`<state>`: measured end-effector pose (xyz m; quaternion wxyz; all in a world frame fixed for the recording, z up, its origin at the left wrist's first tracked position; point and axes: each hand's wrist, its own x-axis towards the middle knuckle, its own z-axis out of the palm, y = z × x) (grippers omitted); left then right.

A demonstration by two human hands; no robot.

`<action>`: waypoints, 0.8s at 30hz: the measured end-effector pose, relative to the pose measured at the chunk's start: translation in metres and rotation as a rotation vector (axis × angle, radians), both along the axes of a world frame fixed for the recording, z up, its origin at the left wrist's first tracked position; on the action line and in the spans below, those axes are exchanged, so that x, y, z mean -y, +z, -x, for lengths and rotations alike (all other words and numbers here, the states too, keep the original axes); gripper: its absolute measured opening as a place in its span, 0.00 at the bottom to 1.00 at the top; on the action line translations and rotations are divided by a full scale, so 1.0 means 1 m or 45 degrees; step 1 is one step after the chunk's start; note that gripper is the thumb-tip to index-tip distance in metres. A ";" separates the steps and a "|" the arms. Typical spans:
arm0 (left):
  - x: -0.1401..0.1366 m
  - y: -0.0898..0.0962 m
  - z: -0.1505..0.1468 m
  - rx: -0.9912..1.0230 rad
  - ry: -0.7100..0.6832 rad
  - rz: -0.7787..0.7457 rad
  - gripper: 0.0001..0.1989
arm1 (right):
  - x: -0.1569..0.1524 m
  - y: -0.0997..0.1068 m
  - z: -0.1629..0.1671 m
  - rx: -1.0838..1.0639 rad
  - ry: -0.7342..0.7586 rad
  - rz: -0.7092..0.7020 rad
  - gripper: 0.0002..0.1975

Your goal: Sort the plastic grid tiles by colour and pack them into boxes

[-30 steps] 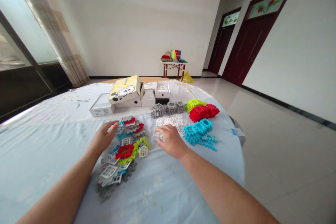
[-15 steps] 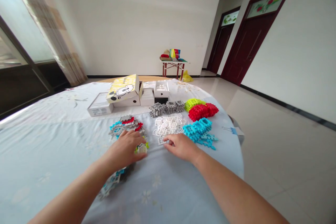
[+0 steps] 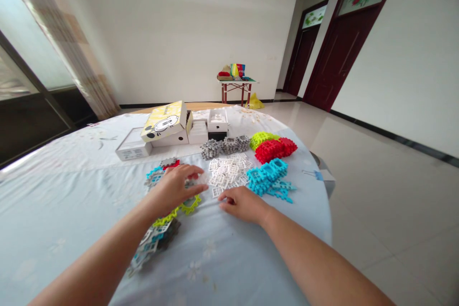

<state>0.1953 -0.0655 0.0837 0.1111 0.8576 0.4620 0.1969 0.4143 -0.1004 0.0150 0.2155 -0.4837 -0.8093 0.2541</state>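
White lattice pile (image 3: pixel 230 171) sits mid-frame, rightward of left hand (image 3: pixel 177 185), just above nearer right hand (image 3: pixel 244 204); hands apart (grips: can't tell).

Large table (image 3: pixel 229 258) across lower frame. On it: piece heap (image 3: pixel 158 241) left of centre; sorted piles (image 3: pixel 267 177) centre-right; boxes (image 3: pixel 165 122) behind both. Small table (image 3: pixel 234 81) farther back, upper centre.

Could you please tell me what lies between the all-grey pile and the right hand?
In the head view, the white lattice pieces lie between the all-grey pile and the right hand.
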 end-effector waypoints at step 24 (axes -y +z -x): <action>-0.024 -0.010 0.001 -0.161 -0.024 0.069 0.21 | -0.001 0.001 0.000 0.007 -0.022 0.040 0.13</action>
